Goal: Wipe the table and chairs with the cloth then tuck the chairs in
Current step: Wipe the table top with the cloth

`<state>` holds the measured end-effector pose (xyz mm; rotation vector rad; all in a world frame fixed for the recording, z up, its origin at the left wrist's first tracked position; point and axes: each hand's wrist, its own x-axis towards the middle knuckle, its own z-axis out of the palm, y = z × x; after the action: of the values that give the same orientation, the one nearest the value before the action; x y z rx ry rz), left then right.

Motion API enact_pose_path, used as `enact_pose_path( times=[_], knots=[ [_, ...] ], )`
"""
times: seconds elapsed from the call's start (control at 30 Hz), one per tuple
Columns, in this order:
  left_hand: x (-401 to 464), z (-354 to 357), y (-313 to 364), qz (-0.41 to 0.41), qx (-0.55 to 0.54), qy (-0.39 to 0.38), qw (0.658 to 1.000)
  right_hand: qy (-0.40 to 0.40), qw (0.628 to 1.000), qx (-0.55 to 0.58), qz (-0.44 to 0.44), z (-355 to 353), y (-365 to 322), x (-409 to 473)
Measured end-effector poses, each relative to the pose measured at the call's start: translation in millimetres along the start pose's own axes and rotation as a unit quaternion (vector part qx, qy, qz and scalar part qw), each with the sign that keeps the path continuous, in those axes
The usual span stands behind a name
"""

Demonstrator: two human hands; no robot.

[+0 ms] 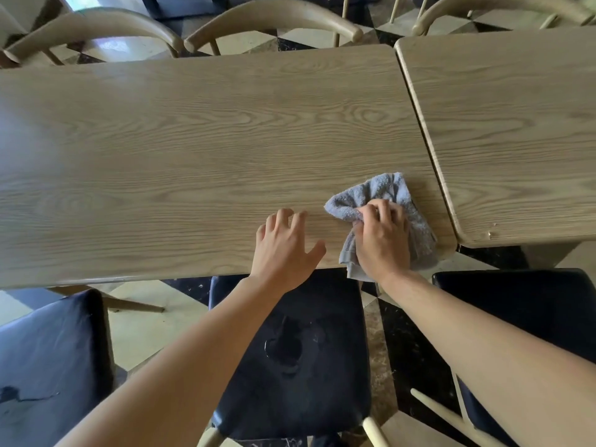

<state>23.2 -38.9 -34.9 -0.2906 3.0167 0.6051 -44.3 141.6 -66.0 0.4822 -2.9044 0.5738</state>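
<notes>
While the right hand [382, 238] clutches a crumpled grey cloth [383, 191] against the near right corner of a wood-grain desk [193, 140], its fingers [374, 211] curl into the fabric, and one edge of the cloth hangs over the desk's front rim. Just beside it, the left hand [285, 250] rests on the desk with fingers spread and relaxed, holding nothing. A dark-cushioned chair [290, 366] stands below the arms, pulled out from the desk, with similar seats to either side. Curved wooden chair backs [274, 14] line the far edge, and a second desk [516, 124] sits close on the right, over a checkered floor [138, 333].
</notes>
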Motion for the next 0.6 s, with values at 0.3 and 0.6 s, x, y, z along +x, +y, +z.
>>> enact_pose_path(
  times=[0.3, 0.6],
  knots=[
    [-48, -31, -39, -0.038, 0.001, 0.015, 0.999, -0.095, 0.992, 0.055, -0.069, 8, -81, -38],
    [-157, -118, -143, -0.151, -0.001, 0.063, 0.987, -0.140, 0.972, 0.153, -0.110, -5, -243, -65]
  ],
)
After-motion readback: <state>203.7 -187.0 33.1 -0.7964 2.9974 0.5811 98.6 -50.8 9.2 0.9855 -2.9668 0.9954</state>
